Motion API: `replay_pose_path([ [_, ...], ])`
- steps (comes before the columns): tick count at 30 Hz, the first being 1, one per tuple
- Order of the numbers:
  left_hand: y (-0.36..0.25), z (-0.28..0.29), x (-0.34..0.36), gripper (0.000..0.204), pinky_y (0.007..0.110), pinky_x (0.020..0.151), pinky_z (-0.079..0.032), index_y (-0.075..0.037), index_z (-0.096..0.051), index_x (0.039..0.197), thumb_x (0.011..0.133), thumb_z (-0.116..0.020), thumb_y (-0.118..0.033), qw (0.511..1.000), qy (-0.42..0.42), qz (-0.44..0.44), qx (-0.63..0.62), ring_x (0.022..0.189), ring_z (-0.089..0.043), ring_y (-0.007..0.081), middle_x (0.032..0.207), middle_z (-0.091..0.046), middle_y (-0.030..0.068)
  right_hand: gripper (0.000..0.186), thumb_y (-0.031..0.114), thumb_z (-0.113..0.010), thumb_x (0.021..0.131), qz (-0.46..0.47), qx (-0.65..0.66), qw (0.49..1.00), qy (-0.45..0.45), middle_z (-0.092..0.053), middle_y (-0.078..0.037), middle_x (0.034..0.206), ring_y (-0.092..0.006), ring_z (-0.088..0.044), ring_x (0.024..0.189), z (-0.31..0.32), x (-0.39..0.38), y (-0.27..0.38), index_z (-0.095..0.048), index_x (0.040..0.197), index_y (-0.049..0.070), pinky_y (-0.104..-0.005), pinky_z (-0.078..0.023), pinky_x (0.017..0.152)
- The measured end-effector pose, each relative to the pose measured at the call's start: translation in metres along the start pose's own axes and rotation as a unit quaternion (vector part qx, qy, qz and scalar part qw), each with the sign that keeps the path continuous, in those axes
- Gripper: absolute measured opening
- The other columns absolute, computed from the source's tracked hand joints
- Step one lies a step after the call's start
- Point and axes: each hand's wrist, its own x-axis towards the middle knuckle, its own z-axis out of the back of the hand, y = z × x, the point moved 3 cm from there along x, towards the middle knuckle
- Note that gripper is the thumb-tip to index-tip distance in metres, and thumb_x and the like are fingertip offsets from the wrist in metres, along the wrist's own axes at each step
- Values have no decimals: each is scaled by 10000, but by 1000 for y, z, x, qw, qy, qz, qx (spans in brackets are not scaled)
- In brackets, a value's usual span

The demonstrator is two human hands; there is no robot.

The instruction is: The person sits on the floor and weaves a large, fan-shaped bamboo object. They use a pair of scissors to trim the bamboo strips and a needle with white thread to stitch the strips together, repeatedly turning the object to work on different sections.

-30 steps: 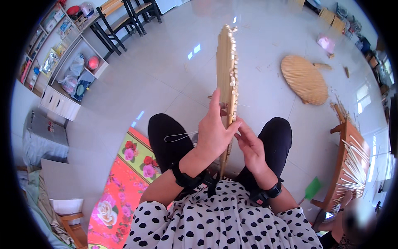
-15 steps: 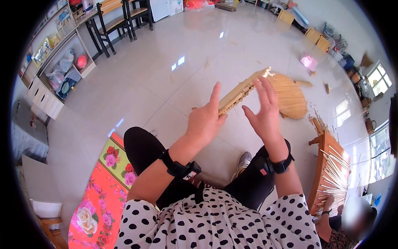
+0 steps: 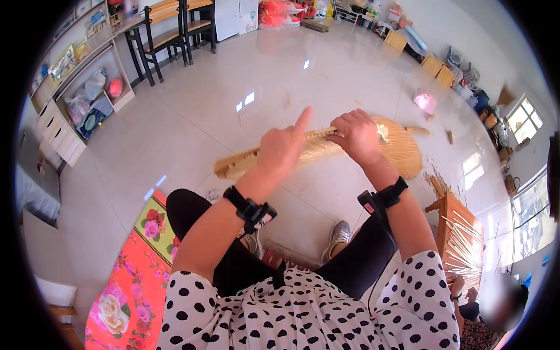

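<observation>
A stalk mat [image 3: 318, 150], straw-coloured and seen almost edge-on, is held between both hands above the floor in front of my knees. My left hand [image 3: 280, 151] grips its middle, with the index finger pointing up and the other fingers curled around it. Further right, my right hand [image 3: 356, 137] has its fingers bent over the upper edge and its thumb against the near side. Past the left hand, the mat's end sticks out to the left. Beyond the right hand a round mat of stalks [image 3: 405, 151] lies on the floor, partly covered.
Stalk scraps [image 3: 434, 178] litter the floor at right. An orange wooden table [image 3: 437, 233] bears a fan of pale stalks [image 3: 464, 248]; another person's hand [image 3: 457, 286] is at them. Red floral cloth [image 3: 137, 291] lies left. Chairs [image 3: 166, 38] and shelves [image 3: 87, 76] stand farther back.
The stalk mat has swung from a steep slant to nearly level, its left end now showing past my left hand. My right hand, open before, has closed on its upper edge.
</observation>
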Motion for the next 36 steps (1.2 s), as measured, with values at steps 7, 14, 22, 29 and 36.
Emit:
replay_pose_path([
  [7, 29, 41, 38, 765, 450, 787, -494, -166, -377, 1467, 790, -717, -57, 993, -31, -101, -57, 778, -625, 358, 833, -679, 132, 306, 282, -829, 724, -136, 101, 985, 16, -635, -88, 768, -313, -617, 677, 3, 12, 14, -674, 866, 60, -397, -499, 620],
  [14, 38, 34, 51, 789, 433, 910, -462, -226, -419, 1458, 768, -749, -31, 982, 72, -129, -116, 947, -587, 329, 1034, -689, 100, 350, 290, -817, 754, -205, 110, 969, 82, -622, -176, 732, -345, -613, 665, 2, -4, 27, -641, 823, -5, -416, -488, 623],
  [22, 37, 8, 53, 744, 453, 897, -476, -191, -440, 1428, 768, -758, -62, 968, 69, -171, -172, 955, -617, 351, 1018, -685, 124, 407, 324, -785, 779, -258, 107, 951, 135, -616, -213, 722, -381, -618, 673, 5, -24, 35, -594, 755, -34, -441, -493, 628],
  [29, 39, -5, 53, 714, 432, 997, -400, -180, -461, 1421, 777, -735, -37, 957, 84, -173, -219, 1035, -612, 260, 1078, -679, 76, 357, 294, -761, 797, -305, 142, 928, 161, -638, -217, 724, -363, -635, 657, 5, -32, 32, -638, 816, -41, -415, -508, 611],
  [36, 49, -12, 53, 703, 434, 1123, -286, -162, -469, 1426, 784, -730, -39, 944, 96, -168, -268, 1081, -607, 186, 1086, -667, 41, 320, 280, -747, 809, -301, 181, 929, 117, -655, -198, 677, -343, -653, 619, 1, -28, 39, -667, 868, -24, -397, -520, 599],
])
